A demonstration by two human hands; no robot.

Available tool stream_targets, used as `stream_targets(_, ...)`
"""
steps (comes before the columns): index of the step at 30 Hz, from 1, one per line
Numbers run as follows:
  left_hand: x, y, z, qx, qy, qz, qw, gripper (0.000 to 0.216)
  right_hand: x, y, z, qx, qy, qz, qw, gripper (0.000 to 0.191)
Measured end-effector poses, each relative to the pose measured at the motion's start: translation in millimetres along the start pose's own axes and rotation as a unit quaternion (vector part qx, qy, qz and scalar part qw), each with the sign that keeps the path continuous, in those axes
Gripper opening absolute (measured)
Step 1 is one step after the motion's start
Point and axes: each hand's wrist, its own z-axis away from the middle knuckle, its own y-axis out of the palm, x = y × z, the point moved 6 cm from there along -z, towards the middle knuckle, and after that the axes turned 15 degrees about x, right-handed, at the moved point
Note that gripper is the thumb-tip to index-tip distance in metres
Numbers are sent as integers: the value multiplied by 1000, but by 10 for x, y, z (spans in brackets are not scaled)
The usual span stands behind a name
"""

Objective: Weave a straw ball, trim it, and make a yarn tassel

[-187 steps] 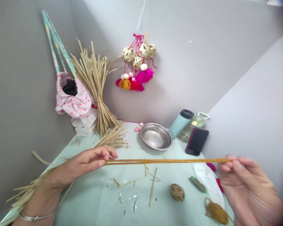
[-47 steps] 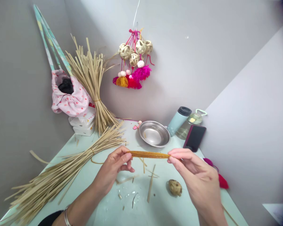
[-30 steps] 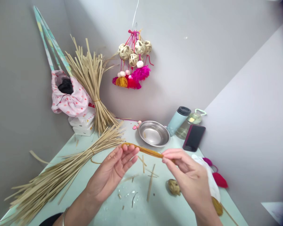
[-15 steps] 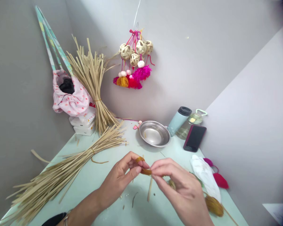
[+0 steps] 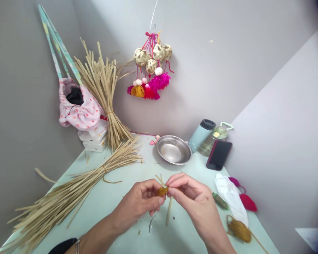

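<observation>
Head view: left hand (image 5: 141, 201) and right hand (image 5: 194, 199) both pinch the mustard yarn wad (image 5: 162, 191) from opposite sides, fingertips nearly meeting, just above the worktop (image 5: 113, 197). The close pinch likely keeps the strands bunched. Steel bowl (image 5: 174, 150) behind looks empty; pink drawstring bag (image 5: 79, 114) holds something dark.

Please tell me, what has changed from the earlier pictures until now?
The left hand and right hand came together at the middle. The mustard yarn, stretched long between them before, is now a small wad pinched by the fingers of both. The metal bowl, phone and straw bundle stayed in place.
</observation>
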Motion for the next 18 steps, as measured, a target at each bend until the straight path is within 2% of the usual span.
stream_targets(8,-48,7,15,38,6,21,999,12,-26,18,3,-16,-2,-26,1000,6)
stream_targets(14,-77,-9,15,36,14,37,999,4,-60,29,17,-9,-6,-65,998,6)
stream_targets(18,-81,-22,23,31,24,42,998,5,-59,64,15,6,-7,-84,996,5)
